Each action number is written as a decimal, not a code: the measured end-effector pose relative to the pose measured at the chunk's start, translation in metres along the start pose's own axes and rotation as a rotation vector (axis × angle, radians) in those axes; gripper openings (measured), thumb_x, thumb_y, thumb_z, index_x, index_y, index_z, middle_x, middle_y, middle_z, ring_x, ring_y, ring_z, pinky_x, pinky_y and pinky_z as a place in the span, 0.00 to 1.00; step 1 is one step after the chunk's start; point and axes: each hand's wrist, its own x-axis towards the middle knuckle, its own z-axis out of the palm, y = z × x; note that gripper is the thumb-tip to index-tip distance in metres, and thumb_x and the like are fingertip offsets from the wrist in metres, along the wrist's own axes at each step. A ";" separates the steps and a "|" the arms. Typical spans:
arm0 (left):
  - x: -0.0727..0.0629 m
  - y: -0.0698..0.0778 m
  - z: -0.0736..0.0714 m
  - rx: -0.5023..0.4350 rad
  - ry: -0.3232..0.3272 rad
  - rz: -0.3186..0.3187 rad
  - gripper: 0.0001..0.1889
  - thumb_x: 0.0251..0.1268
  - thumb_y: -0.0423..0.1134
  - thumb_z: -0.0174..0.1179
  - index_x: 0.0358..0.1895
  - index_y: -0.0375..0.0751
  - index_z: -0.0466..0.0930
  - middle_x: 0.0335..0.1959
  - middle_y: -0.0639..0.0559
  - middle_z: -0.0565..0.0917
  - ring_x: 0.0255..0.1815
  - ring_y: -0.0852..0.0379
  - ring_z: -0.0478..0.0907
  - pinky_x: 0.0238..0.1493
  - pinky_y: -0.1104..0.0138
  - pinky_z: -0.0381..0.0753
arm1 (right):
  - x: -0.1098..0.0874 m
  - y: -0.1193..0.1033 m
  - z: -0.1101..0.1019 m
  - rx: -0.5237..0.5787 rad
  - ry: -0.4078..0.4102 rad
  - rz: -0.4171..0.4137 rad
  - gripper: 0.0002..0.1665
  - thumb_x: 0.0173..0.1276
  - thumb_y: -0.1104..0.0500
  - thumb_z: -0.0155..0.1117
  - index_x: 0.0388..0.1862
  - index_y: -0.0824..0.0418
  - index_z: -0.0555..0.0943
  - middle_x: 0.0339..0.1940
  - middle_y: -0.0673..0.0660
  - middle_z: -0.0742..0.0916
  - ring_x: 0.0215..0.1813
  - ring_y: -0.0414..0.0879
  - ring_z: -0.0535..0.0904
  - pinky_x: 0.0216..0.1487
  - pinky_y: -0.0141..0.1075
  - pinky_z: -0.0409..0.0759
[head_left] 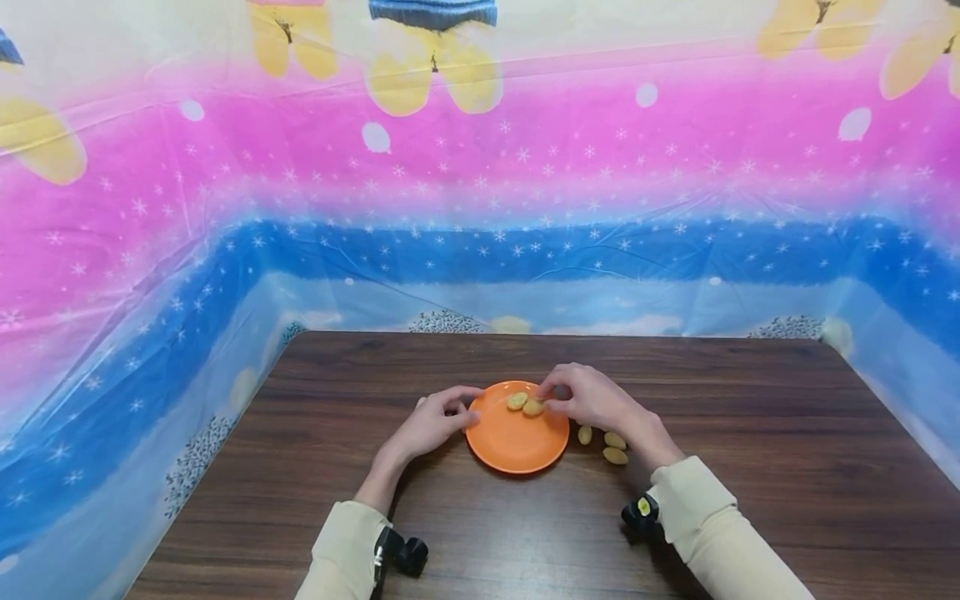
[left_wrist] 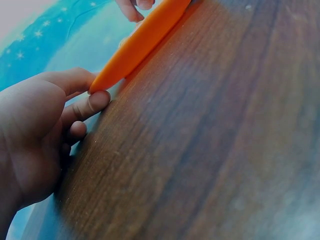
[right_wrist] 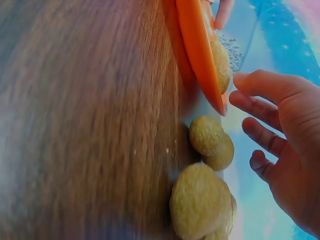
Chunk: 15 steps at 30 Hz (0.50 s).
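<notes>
An orange plate (head_left: 517, 446) lies on the table, and my left hand (head_left: 438, 421) holds its left rim between thumb and fingers. In the left wrist view the fingertips (left_wrist: 100, 101) are right at the plate's edge. Two small yellow-brown ovals with wrinkled skin, like little potatoes (head_left: 517, 402), rest on the plate's far half. My right hand (head_left: 596, 400) hovers over the plate's right rim beside them. From the right wrist its fingers look spread and loosely bent, the thumb tip close to one potato-like oval (right_wrist: 221, 67), with a gap between.
Right of the plate, several more of these ovals (head_left: 616, 456) lie on the dark wood table (head_left: 750, 450), below my right forearm. A printed pink and blue cloth (head_left: 480, 192) hangs behind the table and along both sides. Each wrist carries a small black camera (head_left: 411, 556).
</notes>
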 end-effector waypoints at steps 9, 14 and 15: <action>-0.001 0.003 -0.001 -0.003 -0.006 0.010 0.21 0.72 0.44 0.62 0.66 0.55 0.77 0.28 0.55 0.82 0.43 0.53 0.71 0.63 0.46 0.53 | -0.009 0.008 -0.007 0.000 0.030 0.014 0.09 0.70 0.58 0.69 0.47 0.52 0.89 0.44 0.46 0.85 0.48 0.46 0.78 0.50 0.44 0.78; -0.001 0.005 -0.001 0.005 -0.011 0.009 0.21 0.72 0.45 0.62 0.66 0.55 0.77 0.28 0.55 0.82 0.44 0.53 0.71 0.64 0.45 0.53 | -0.015 0.009 -0.010 -0.004 0.038 0.030 0.09 0.70 0.58 0.69 0.48 0.53 0.89 0.44 0.47 0.85 0.47 0.46 0.79 0.49 0.43 0.78; -0.001 0.005 -0.001 0.006 -0.012 0.009 0.21 0.72 0.45 0.62 0.66 0.55 0.77 0.28 0.55 0.82 0.44 0.53 0.71 0.64 0.46 0.53 | -0.016 0.011 -0.010 -0.007 0.040 0.028 0.09 0.70 0.57 0.68 0.48 0.53 0.89 0.44 0.46 0.85 0.46 0.46 0.79 0.48 0.43 0.78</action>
